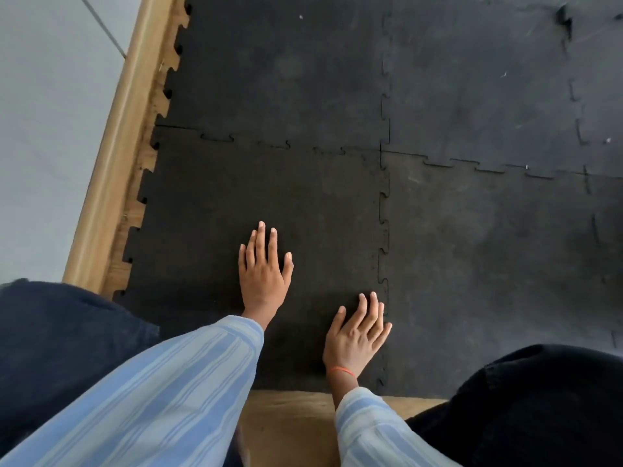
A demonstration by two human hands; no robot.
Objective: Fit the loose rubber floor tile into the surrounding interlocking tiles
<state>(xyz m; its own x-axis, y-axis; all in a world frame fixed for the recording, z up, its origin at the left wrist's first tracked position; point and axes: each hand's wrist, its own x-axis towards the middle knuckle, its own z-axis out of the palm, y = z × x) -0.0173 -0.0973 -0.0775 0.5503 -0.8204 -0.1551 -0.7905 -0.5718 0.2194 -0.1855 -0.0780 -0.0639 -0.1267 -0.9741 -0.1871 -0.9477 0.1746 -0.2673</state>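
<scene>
I read the floor from big to small. The black rubber flooring point(472, 264) covers most of what I see; by its seams I count four whole or nearly whole tiles, two far and two near, plus slivers of more along the right edge. A strip of bare wooden floor point(290, 429) shows under my wrists, and more of it runs along the left beside a wooden skirting board point(111, 163).

The loose tile point(236, 197) is the near-left one, the one lying under both my palms. Its jigsaw teeth look meshed along the far seam and along the right seam point(383, 230), just past my right fingertips; its left teeth hang free over the wood. I judge it dense and heavy, floppy enough to bend yet too stiff to crease, with a grainy, high-friction face. It should not slide easily, so I would not lift it: pressing flat along the seams should seat it, and if it must come up, the free left edge or near edge is where to take it.

Two hands. My left hand point(263, 271) lies open, fingers spread, flat on the tile's middle. My right hand point(355, 335) is open too, palm down near the right seam, gripping nothing. One thin orange band point(341, 370) circles the right wrist.
</scene>
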